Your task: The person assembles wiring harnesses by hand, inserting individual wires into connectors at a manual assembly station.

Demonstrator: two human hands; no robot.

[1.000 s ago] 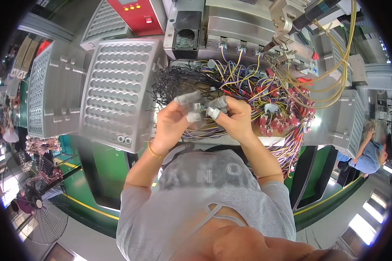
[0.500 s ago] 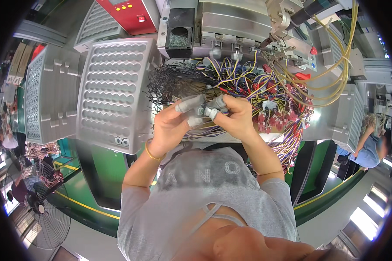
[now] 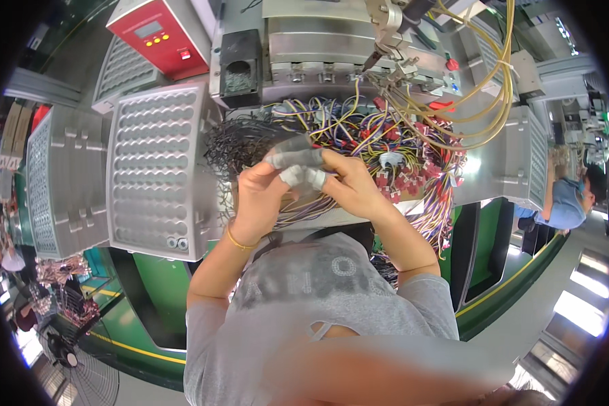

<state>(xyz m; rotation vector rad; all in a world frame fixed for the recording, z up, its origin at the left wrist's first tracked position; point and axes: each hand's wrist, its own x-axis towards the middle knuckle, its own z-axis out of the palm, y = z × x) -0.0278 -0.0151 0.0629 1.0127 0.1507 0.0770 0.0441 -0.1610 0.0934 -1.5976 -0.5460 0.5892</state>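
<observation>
My left hand [image 3: 262, 191] and my right hand [image 3: 348, 181] meet above the front of the workbench, their fingertips in grey and white finger covers. Thumbs and fingers of both are bent together in a pinch. Whatever lies between them is small, blurred and mostly covered by the fingertips. Just beyond and under the hands spreads a heap of thin black wires [image 3: 240, 145]. Yellow, purple and white wires [image 3: 345, 118] continue from it to the right, with small red connectors [image 3: 404, 176] among them. More wire strands pass below my right hand.
A grey tray with rows of round hollows [image 3: 157, 162] stands to the left. Behind it sits a red control box [image 3: 162, 40]. A black holder [image 3: 240, 68] and a metal fixture [image 3: 325, 51] line the back. Yellowish tubes [image 3: 504, 74] loop down at right. Another person [image 3: 565, 199] is far right.
The view has shifted, so bench and equipment sit further left and the red box shows more. My hands have drawn closer together, the fingers overlapping and still pinched.
</observation>
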